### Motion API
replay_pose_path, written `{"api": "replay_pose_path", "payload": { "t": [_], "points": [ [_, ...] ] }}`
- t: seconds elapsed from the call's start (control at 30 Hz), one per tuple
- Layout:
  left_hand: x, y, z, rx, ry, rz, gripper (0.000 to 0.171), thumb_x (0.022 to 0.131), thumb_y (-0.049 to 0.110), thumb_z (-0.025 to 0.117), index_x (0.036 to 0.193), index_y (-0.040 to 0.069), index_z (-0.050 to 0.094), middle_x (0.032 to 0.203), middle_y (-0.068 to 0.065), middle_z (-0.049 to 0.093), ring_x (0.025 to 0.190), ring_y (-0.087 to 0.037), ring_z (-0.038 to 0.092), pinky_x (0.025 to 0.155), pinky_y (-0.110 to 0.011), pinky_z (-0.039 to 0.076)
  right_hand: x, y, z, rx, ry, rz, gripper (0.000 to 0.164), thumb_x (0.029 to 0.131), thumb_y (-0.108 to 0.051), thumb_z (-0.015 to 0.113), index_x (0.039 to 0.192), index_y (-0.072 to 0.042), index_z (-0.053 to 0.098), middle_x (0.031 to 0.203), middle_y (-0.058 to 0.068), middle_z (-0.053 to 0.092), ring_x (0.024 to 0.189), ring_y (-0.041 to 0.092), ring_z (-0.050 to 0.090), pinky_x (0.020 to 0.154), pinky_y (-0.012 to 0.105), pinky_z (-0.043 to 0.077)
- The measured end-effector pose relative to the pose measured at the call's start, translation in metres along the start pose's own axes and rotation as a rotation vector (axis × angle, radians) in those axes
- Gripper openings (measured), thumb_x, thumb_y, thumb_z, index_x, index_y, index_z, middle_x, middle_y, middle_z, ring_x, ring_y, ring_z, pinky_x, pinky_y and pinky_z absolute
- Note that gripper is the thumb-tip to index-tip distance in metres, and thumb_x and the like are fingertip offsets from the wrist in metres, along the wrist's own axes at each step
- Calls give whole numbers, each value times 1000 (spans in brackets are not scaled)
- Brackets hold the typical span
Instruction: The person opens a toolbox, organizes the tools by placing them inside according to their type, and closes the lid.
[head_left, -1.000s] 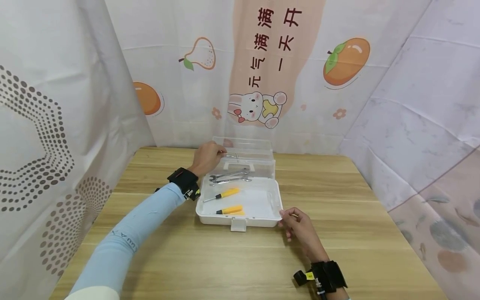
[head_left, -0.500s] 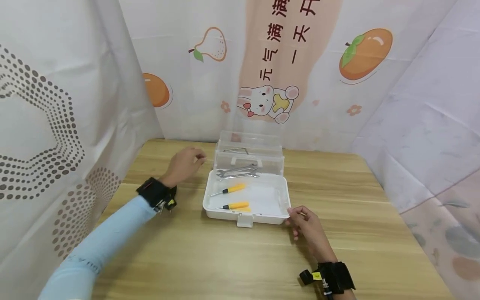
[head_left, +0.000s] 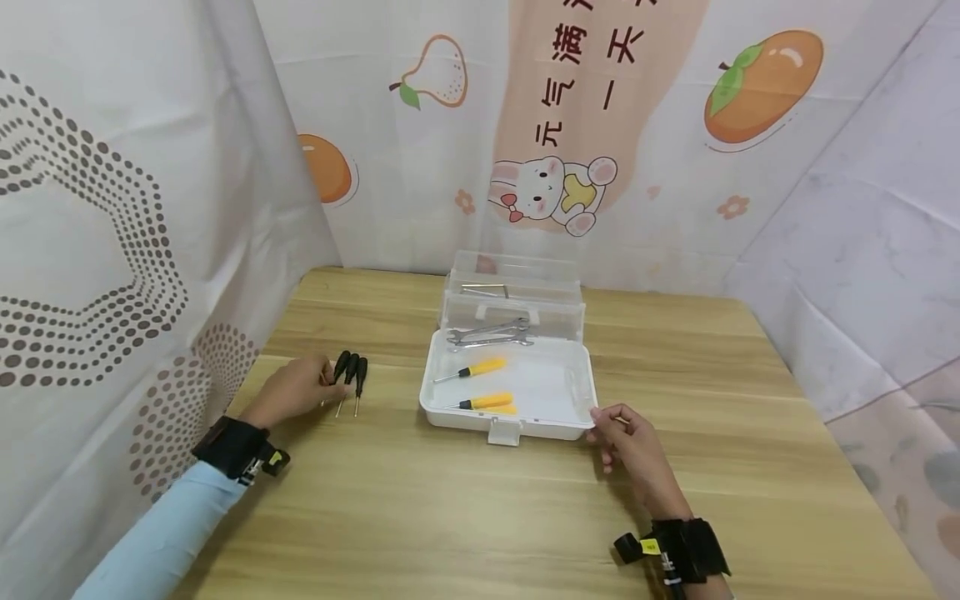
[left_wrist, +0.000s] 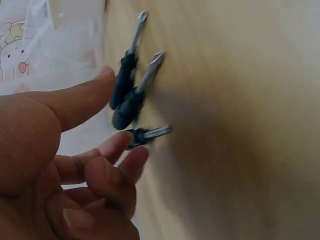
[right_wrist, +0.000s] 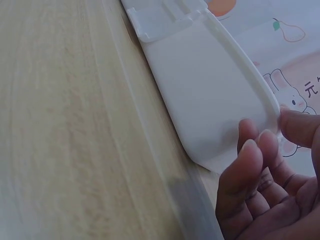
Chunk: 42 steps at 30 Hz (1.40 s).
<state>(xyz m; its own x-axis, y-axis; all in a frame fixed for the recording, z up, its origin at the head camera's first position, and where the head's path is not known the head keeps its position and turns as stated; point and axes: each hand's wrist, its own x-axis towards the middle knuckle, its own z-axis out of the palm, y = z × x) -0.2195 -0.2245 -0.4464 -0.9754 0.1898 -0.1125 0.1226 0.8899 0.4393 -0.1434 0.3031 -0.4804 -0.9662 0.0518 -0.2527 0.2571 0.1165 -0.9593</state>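
My left hand (head_left: 296,387) is at three black-handled screwdrivers (head_left: 352,367) lying side by side on the table. In the left wrist view, the thumb is apart from the curled fingers, with the screwdrivers' handles (left_wrist: 129,107) close to the fingertips. My right hand (head_left: 633,446) pinches the front right corner of a white toolbox (head_left: 558,428) between thumb and fingers, seen also on the box wall (right_wrist: 200,75) in the right wrist view. Inside the box lie yellow-handled screwdrivers (head_left: 489,365) and two open-end wrenches (head_left: 491,335) along its back side.
The toolbox's clear lid (head_left: 543,317) is raised behind it, with an L-shaped hex key (head_left: 486,288) in it. A white latch (head_left: 505,432) hangs at the box's front. Printed curtains (head_left: 420,200) enclose the wooden table (head_left: 420,517) at the back and sides.
My left hand has come away from the lid, leaving the hex key there, and moved left and nearer to the black screwdrivers. My right hand keeps its grip on the box corner.
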Motion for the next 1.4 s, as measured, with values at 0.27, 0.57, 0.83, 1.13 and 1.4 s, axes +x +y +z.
{"api": "replay_pose_path", "payload": {
  "t": [0.27,0.57,0.83,1.13,1.4],
  "points": [
    [-7,-2,16,22,36,-13,25,96,29,75,85,10,64,75,1,62,63,-17,53,59,-34,41,0,0,2,24,-1,9,43,98,-42,70,105,-3,55,89,14,71,55,15,50,51,30,49],
    [-8,1,20,-4,47,-19,30,96,26,74,72,12,62,66,1,56,59,-17,50,57,-32,39,-1,-2,0,12,9,6,43,98,-43,70,105,-3,56,87,12,71,56,15,51,51,30,50],
    [-7,9,21,-53,4,-3,44,97,18,67,57,16,50,53,6,40,48,-12,39,49,-28,31,-1,-2,0,12,14,3,43,98,-43,70,105,-4,57,87,12,72,56,14,51,51,29,49],
    [-6,9,20,-62,33,-32,12,96,11,71,89,1,69,73,-3,62,61,-17,53,56,-31,43,1,-2,2,6,8,1,43,98,-44,69,105,-3,57,87,11,72,55,15,50,50,28,49],
    [-10,12,17,-54,37,-23,18,95,14,72,80,5,72,69,-1,61,60,-17,52,56,-32,41,1,-1,2,11,13,13,42,98,-44,69,105,-4,57,86,11,72,54,14,50,50,28,48]
  ]
}}
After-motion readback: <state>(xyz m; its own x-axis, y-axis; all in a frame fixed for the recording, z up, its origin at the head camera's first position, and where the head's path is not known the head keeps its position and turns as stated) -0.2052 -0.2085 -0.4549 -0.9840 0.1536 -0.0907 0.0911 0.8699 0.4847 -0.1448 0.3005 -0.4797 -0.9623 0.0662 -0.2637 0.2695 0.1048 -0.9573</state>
